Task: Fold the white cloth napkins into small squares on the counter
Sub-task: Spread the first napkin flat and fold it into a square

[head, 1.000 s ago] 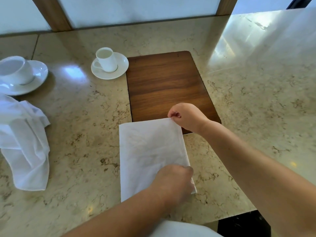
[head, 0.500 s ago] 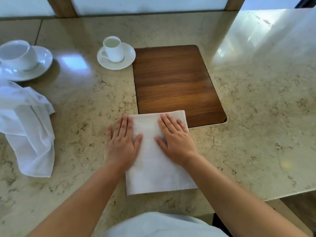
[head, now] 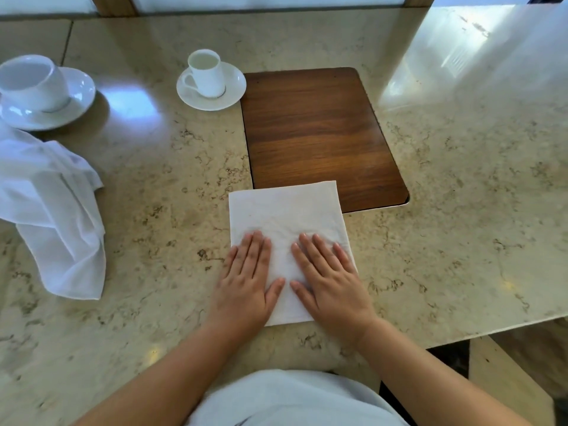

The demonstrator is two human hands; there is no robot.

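A folded white napkin (head: 285, 210) lies flat on the marble counter (head: 461, 210), its far right corner overlapping a wooden board (head: 316, 130). My left hand (head: 246, 284) presses palm-down on the napkin's near left part, fingers spread and partly over the left edge. Beside it, my right hand (head: 329, 281) lies flat on the near right part of the napkin. Neither hand grips anything. A loose, crumpled white napkin (head: 58, 216) sits at the left of the counter.
A small white cup on a saucer (head: 209, 78) stands just left of the board's far corner. A larger cup and saucer (head: 37, 90) stand at the far left. The counter's near right edge (head: 491, 333) drops off to the floor.
One second ago both hands pinched the napkin's right corners. They then laid flat on its far half and have since slid toward me to the near half.
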